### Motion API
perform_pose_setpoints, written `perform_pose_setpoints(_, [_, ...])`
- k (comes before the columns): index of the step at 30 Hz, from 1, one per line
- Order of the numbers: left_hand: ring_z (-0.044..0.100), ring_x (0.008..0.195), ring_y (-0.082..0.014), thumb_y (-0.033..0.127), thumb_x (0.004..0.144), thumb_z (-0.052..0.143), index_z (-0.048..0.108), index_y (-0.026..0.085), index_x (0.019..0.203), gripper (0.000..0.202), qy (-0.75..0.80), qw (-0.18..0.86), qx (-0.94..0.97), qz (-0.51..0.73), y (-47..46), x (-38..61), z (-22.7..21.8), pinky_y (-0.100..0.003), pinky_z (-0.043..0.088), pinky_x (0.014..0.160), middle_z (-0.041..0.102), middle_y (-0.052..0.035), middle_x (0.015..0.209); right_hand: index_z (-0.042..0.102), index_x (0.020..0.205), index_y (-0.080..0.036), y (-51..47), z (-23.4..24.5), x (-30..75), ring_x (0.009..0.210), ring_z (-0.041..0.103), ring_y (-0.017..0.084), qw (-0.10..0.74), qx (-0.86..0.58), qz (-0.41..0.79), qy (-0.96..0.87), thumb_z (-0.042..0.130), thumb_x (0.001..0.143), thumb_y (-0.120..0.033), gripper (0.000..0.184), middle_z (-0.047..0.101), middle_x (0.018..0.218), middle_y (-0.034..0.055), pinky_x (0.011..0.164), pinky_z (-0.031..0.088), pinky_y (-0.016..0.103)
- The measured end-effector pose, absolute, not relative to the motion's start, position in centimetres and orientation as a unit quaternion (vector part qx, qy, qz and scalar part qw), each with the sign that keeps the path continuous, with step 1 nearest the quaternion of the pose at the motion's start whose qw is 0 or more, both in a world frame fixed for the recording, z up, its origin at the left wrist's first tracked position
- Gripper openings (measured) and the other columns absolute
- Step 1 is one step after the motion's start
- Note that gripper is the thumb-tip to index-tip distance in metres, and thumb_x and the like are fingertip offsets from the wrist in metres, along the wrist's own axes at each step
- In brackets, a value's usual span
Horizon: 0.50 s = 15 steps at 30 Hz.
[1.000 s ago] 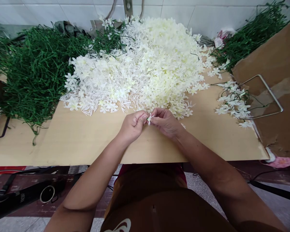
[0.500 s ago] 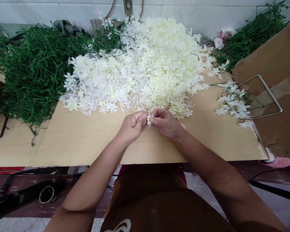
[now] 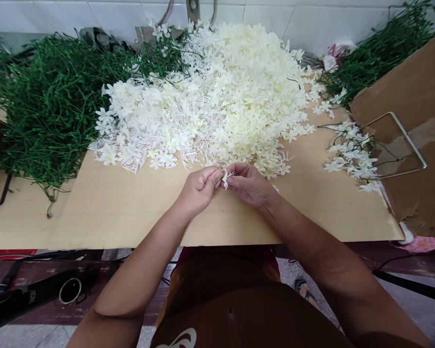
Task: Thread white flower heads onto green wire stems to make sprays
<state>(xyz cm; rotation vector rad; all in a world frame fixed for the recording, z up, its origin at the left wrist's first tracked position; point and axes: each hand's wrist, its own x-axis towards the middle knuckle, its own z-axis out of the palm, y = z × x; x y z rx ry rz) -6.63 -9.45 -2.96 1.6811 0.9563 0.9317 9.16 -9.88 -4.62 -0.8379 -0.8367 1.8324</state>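
Note:
Both of my hands meet just above the wooden table (image 3: 123, 208), at the near edge of a big heap of white artificial flowers (image 3: 217, 96). My left hand (image 3: 199, 187) and my right hand (image 3: 249, 183) are closed in pinches on one small white flower (image 3: 225, 178) held between their fingertips. A hint of green shows at the flower's base. Loose petals lie on the table right behind my fingers.
Piles of green plastic stems lie at the left (image 3: 47, 106) and the back right (image 3: 377, 53). A small bunch of assembled flower sprigs (image 3: 351, 152) rests at the right, beside a cardboard sheet (image 3: 413, 130) with a metal wire frame (image 3: 406, 140). White tiled wall behind.
Almost nothing moved. My hands stay pinched on the small flower, shifted very slightly away from me; the view tilted a little.

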Motion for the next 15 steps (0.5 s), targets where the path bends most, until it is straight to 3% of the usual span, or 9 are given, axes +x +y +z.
perform_pose_setpoints(9, [0.038, 0.050, -0.0110, 0.063, 0.092, 0.041, 0.042, 0.020, 0.059, 0.054, 0.389, 0.433, 0.721, 0.376, -9.43, -6.47, -3.42, -0.025, 0.031, 0.050, 0.041, 0.0025, 0.054, 0.063, 0.056, -0.018, -9.84, -4.64, 9.08, 0.055, 0.055, 0.005, 0.470, -0.361, 0.738, -0.322, 0.094, 0.044, -0.029, 0.035, 0.063, 0.055, -0.0067, 0.058, 0.042, 0.020])
perform_pose_setpoints(15, [0.042, 0.051, -0.0115, 0.054, 0.095, 0.038, 0.043, 0.020, 0.061, 0.048, 0.406, 0.389, 0.738, 0.373, -9.59, -6.47, -3.81, -0.024, 0.032, 0.051, 0.044, 0.0019, 0.054, 0.063, 0.054, -0.017, -9.92, -4.42, 8.86, 0.055, 0.055, 0.005, 0.478, -0.361, 0.737, -0.313, 0.093, 0.043, -0.026, 0.033, 0.064, 0.055, -0.0061, 0.060, 0.043, 0.021])
